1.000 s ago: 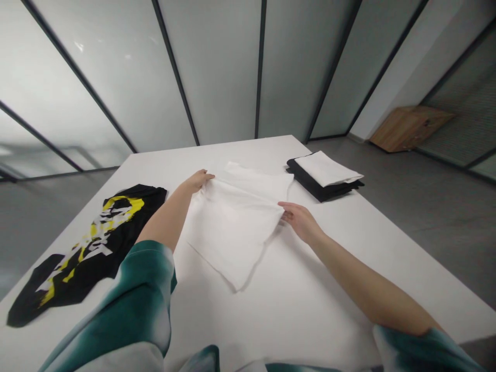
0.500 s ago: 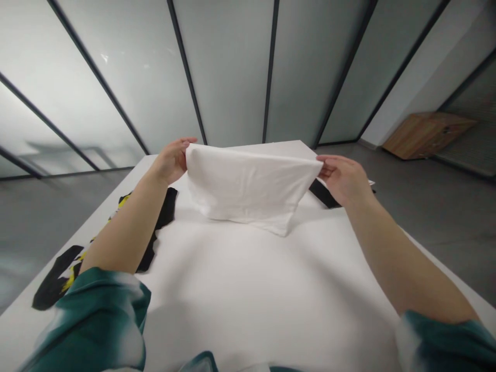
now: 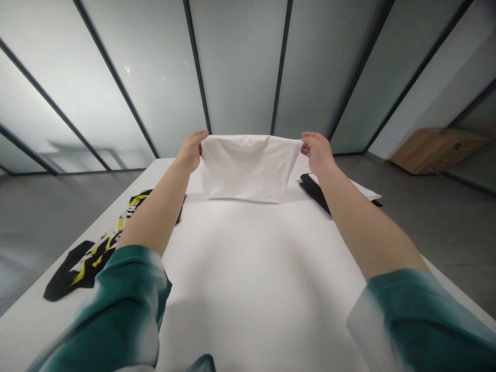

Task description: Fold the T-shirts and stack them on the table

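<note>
A folded white cloth (image 3: 248,170), perhaps a garment, is stretched between my two hands above the far part of the white table (image 3: 248,279). My left hand (image 3: 192,150) pinches its upper left corner. At the upper right corner, my right hand (image 3: 318,153) grips it with thumb and fingers together. The cloth's top edge sags slightly, and its lower edge hangs at or just above the tabletop; I cannot tell which.
A black, white and yellow patterned garment (image 3: 103,253) lies on the left, partly behind my left arm. Folded black and white cloth (image 3: 315,194) lies by my right forearm. A wooden cabinet (image 3: 434,150) stands on the floor at right, and frosted glass panels (image 3: 240,67) rise behind the table.
Both hands have come closer together and the right one has risen. The cloth's upper edge now runs nearly level, and its lower edge hangs straighter. The camera view has shifted slightly.
</note>
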Tool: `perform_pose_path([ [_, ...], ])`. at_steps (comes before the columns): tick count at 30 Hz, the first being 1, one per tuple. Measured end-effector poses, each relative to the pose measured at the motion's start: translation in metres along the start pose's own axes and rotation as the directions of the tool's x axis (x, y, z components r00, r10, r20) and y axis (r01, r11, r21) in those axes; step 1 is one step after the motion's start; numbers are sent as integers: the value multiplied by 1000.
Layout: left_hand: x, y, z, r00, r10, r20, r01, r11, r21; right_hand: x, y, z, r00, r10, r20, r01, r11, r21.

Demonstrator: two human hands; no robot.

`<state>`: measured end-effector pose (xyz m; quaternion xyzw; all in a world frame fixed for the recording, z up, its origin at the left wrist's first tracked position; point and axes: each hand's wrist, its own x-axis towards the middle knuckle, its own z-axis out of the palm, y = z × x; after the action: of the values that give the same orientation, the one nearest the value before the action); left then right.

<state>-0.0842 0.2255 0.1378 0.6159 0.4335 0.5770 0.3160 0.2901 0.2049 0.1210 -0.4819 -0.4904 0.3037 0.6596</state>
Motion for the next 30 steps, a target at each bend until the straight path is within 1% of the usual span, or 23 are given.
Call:
perform_pose_path([
  [1, 0, 4, -1, 999, 38, -11, -38, 999, 1, 2, 0, -2, 998, -62, 11, 62, 998, -6],
  [3, -11, 6, -6, 999, 49, -9, -49, 999, -11, -3, 3, -10, 990, -138, 34, 139, 990, -32],
  [5, -41, -5, -11, 1000, 20, 11, -20, 1000, -15, -24, 16, -24, 988, -148, 49, 152, 985, -80],
  [7, -85, -27, -15, 997, -62, 44, 62, 998, 2, -57, 38, -39, 992, -95, 82, 107, 983, -148],
  [8, -110, -42, -16, 989, -131, 68, 129, 991, 35, -76, 52, -46, 991, -41, 129, 67, 978, -199],
  [9, -136, -57, -16, 972, -214, 96, 207, 975, 80, -96, 67, -52, 984, 28, 177, 18, 967, -255],
  [10, -159, -72, -16, 948, -293, 120, 277, 951, 135, -116, 82, -57, 967, 115, 227, -38, 947, -319],
  [11, -180, -85, -16, 926, -356, 122, 328, 923, 202, -133, 96, -62, 937, 202, 286, -79, 917, -392],
  [12, -197, -95, -15, 921, -380, 86, 345, 899, 270, -149, 108, -65, 909, 263, 325, -89, 882, -463],
  [13, -210, -103, -14, 925, -373, 77, 332, 888, 319, -161, 119, -67, 903, 262, 340, -60, 861, -504],
  [14, -218, -109, -13, 930, -363, 59, 321, 879, 353, -170, 128, -68, 910, 237, 340, -26, 852, -523],
  [16, -223, -114, -11, 949, -316, 5, 290, 876, 384, -178, 138, -69, 922, 187, 340, 34, 835, -549],
  [18, -220, -115, -9, 959, -276, -58, 277, 880, 386, -179, 141, -68, 926, 159, 344, 68, 823, -564],
  [20, -217, -116, -9, 961, -259, -96, 276, 884, 377, -176, 141, -68, 925, 141, 352, 93, 816, -571],
  [23, -217, -118, -9, 958, -268, -106, 288, 887, 361, -175, 141, -69, 921, 125, 370, 126, 803, -583],
  [25, -219, -119, -9, 959, -263, -107, 284, 879, 384, -176, 142, -70, 918, 117, 380, 150, 784, -602],
  [27, -221, -119, -9, 962, -252, -102, 271, 852, 448, -177, 143, -70, 915, 107, 388, 175, 762, -623],
  [30, -221, -116, -10, 963, -252, -94, 259, 777, 573, -177, 144, -70, 907, 82, 413, 226, 731, -643],
])
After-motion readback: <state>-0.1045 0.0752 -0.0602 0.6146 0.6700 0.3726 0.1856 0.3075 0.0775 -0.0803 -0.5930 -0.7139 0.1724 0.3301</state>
